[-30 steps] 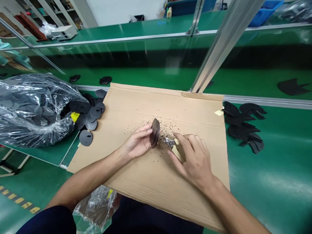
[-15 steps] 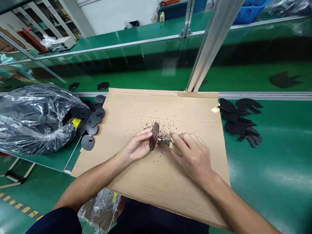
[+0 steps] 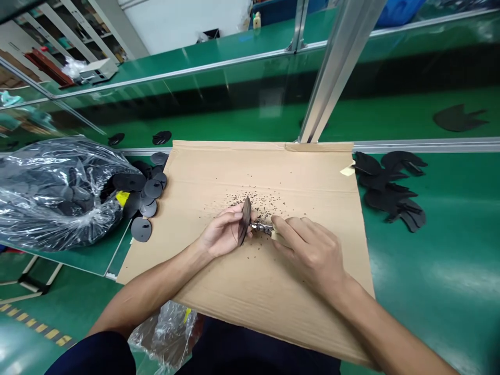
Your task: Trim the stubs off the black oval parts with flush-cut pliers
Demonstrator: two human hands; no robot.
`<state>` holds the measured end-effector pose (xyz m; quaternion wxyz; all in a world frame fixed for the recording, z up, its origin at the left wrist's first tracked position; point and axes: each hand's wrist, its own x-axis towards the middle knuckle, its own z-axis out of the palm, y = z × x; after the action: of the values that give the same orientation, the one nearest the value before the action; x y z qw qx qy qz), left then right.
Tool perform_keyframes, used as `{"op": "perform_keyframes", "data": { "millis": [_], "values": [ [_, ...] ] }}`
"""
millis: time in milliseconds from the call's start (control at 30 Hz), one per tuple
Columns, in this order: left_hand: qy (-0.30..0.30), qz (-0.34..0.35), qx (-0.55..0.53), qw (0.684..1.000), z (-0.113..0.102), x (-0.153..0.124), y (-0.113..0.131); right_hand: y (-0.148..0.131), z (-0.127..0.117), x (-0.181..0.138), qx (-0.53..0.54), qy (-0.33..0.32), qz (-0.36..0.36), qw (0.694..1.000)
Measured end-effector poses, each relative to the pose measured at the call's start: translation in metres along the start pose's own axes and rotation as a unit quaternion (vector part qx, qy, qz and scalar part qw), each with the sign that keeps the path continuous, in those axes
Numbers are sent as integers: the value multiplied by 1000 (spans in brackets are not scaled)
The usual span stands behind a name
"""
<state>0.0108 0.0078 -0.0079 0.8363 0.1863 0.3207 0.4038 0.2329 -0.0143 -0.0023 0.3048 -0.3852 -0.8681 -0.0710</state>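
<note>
My left hand (image 3: 223,233) is closed on a dark, flat, rounded piece (image 3: 245,221), which it holds nearly upright with its edge toward me. In my right hand (image 3: 310,247) is a pair of pliers (image 3: 261,227) with a metal head and pale handles, mostly covered by the fingers. The head of the pliers meets the right side of the dark piece; whether the jaws bite on its edge I cannot tell. Small black bits (image 3: 269,199) lie scattered around and beneath both hands on a cardboard sheet (image 3: 219,166).
On the left, a clear plastic bag (image 3: 50,182) spills black discs (image 3: 141,229) beside the cardboard. Several black notched pieces (image 3: 390,192) lie in a pile on the green table (image 3: 441,255) at right. A metal post (image 3: 339,73) rises behind the cardboard. Below hangs another plastic bag (image 3: 167,328).
The view has shifted slightly. The dark piece has turned a little more edge-on, and the pliers have moved slightly left with it. Both hands keep their hold.
</note>
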Motion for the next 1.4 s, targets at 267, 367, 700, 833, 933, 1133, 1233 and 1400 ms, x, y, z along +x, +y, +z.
{"op": "perform_keyframes", "data": {
  "millis": [267, 367, 700, 833, 933, 1133, 1233, 1400],
  "values": [
    [-15, 20, -1, 1000, 10, -2, 3, -4, -1, 5, -5, 22, -23, 999],
    [-25, 20, 7, 999, 12, -2, 4, -4, -1, 5, -5, 21, -27, 999],
    [-34, 18, 17, 999, 10, -2, 3, -4, -2, 5, -2, 24, -38, 999],
    [-28, 20, 14, 999, 11, -3, 3, -4, -1, 5, -3, 24, -34, 999],
    [-7, 25, 4, 1000, 11, -2, 3, -5, 0, 6, -18, 5, -17, 1000],
    [34, 21, -32, 999, 15, 0, 6, -4, 4, 8, -52, -8, -11, 999],
    [33, 17, -48, 998, 18, 3, 10, -3, 6, 8, -57, -2, -16, 998],
    [53, -19, -50, 997, 20, 6, 15, -3, 7, 9, -57, 10, -26, 998]
  ]
}}
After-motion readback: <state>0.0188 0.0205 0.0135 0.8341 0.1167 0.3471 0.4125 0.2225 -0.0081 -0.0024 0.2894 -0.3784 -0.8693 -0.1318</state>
